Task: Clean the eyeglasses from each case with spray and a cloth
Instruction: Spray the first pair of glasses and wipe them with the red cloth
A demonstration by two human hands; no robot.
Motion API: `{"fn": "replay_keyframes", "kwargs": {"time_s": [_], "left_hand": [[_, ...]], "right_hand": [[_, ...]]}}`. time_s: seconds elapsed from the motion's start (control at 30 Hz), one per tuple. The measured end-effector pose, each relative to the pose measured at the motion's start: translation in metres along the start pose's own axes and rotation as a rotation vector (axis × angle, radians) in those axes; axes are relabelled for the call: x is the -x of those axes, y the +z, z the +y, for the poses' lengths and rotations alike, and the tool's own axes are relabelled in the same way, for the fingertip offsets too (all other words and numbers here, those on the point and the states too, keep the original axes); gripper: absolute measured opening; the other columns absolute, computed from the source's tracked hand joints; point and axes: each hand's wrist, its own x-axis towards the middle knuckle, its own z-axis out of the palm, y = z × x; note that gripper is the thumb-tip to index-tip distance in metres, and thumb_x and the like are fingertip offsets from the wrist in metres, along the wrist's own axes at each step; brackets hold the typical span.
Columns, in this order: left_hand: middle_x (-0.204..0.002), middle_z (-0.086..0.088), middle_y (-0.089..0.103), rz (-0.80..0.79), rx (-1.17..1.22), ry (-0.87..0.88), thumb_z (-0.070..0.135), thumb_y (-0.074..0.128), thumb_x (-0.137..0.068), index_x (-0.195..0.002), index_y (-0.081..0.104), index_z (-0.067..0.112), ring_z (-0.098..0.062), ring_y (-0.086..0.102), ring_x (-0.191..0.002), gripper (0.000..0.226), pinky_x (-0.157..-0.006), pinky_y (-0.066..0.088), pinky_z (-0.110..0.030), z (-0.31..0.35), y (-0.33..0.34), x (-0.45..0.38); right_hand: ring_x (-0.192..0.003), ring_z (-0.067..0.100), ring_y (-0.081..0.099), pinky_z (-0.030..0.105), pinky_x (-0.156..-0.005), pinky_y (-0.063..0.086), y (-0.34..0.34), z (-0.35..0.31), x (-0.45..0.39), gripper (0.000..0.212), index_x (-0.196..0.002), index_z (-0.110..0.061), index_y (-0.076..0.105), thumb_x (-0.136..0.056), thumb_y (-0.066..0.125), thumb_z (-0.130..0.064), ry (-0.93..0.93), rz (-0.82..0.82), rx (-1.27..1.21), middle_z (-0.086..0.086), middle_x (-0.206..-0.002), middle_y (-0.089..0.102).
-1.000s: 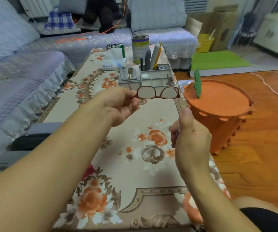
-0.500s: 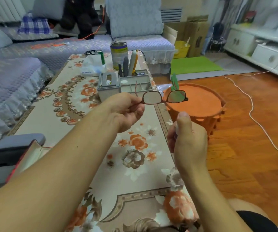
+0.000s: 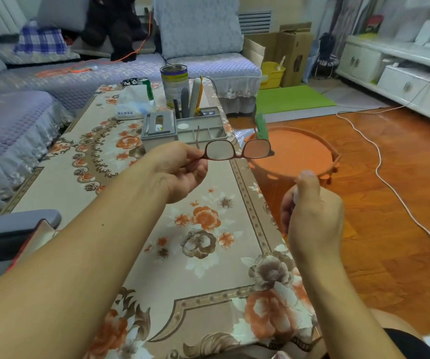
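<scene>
Looks like the spraying step: left hand (image 3: 182,172) pinches the eyeglasses (image 3: 237,149) by one end, lenses held just beyond the right hand (image 3: 312,216), which curls around a small whitish thing, probably the spray bottle (image 3: 296,196). Next move needs the nozzle aimed at the lenses.

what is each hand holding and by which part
Left hand pinches the brown-framed eyeglasses at their left hinge corner. Right hand is curled round a small whitish object, mostly hidden.

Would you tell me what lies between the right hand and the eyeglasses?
In the head view, nothing: only open air separates the right hand from the eyeglasses, with the orange stool behind.
</scene>
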Motion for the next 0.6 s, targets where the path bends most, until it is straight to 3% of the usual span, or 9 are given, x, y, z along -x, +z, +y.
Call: {"fn": "replay_keyframes", "kwargs": {"time_s": [0.17, 0.23, 0.3, 0.37, 0.47, 0.6], "left_hand": [[-0.076, -0.011, 0.06, 0.004, -0.013, 0.018, 0.002, 0.057, -0.098, -0.109, 0.065, -0.007, -0.01, 0.055, -0.058, 0.017, -0.042, 0.048, -0.015, 0.001, -0.003, 0.001], [-0.085, -0.012, 0.062, 0.016, -0.034, 0.046, 0.002, 0.056, -0.098, -0.108, 0.065, -0.007, -0.01, 0.055, -0.059, 0.017, -0.044, 0.049, -0.015, 0.001, -0.009, 0.003], [-0.096, -0.013, 0.063, 0.041, -0.06, 0.105, 0.001, 0.055, -0.098, -0.113, 0.065, -0.006, -0.01, 0.056, -0.059, 0.019, -0.046, 0.05, -0.015, -0.002, -0.023, 0.007], [-0.092, -0.012, 0.064, 0.097, -0.109, 0.203, 0.002, 0.056, -0.099, -0.111, 0.066, -0.005, -0.009, 0.057, -0.057, 0.018, -0.05, 0.052, -0.016, -0.009, -0.049, 0.014], [-0.078, -0.01, 0.063, 0.218, -0.237, 0.368, 0.005, 0.061, -0.098, -0.098, 0.07, -0.002, -0.011, 0.06, -0.058, 0.011, -0.06, 0.056, -0.022, -0.021, -0.106, 0.028], [-0.073, -0.006, 0.067, 0.356, -0.453, 0.567, 0.014, 0.063, -0.099, -0.092, 0.074, 0.012, -0.015, 0.062, -0.066, 0.013, -0.07, 0.055, -0.029, -0.031, -0.19, 0.047]], "right_hand": [[-0.051, 0.024, 0.049, 0.042, -0.055, 0.04, 0.0, 0.007, 0.0, 0.077, -0.056, -0.011, 0.056, -0.088, 0.031, -0.077, 0.111, -0.026, -0.073, 0.003, -0.05, 0.053], [-0.054, 0.021, 0.05, 0.038, -0.056, 0.04, 0.002, 0.007, -0.001, 0.073, -0.065, -0.014, 0.056, -0.088, 0.031, -0.078, 0.169, -0.073, -0.121, 0.002, -0.057, 0.056], [-0.06, 0.018, 0.051, 0.04, -0.057, 0.043, 0.007, 0.009, -0.004, 0.048, -0.083, -0.018, 0.055, -0.095, 0.042, -0.063, 0.244, -0.163, -0.2, 0.002, -0.068, 0.055], [-0.075, 0.018, 0.058, 0.044, -0.071, 0.052, 0.015, 0.014, -0.009, 0.011, -0.104, -0.025, 0.054, -0.095, 0.054, -0.033, 0.294, -0.236, -0.169, -0.001, -0.085, 0.059], [-0.093, 0.022, 0.059, 0.041, -0.083, 0.052, 0.03, 0.021, -0.009, 0.036, -0.117, -0.027, 0.049, -0.094, 0.056, -0.001, 0.297, -0.376, 0.006, 0.005, -0.104, 0.059], [-0.097, 0.013, 0.065, 0.03, -0.081, 0.055, 0.069, 0.03, -0.002, 0.034, -0.118, -0.02, 0.058, -0.091, 0.068, -0.002, 0.241, -0.404, 0.038, -0.001, -0.109, 0.067]]}}
